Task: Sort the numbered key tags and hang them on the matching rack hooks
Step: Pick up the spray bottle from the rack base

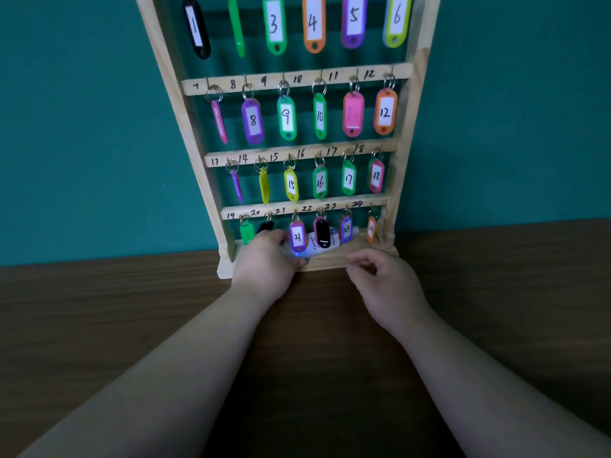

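wooden key rack (405, 153) stands on the brown counter (132, 325) against a teal wall (82, 127). numbered tags hang on hooks in rows, 1 to 24, some turned edge-on. left hand (264, 262) is in at the bottom ledge, thumb and fingers closed on a white-and-blue packet (314, 247) lying behind tag 21 (297, 238) and the black tag (322, 233). right hand (386, 285) sits just in front of the rack base, fingers curled, thumb meeting forefinger; cannot tell whether it holds anything.
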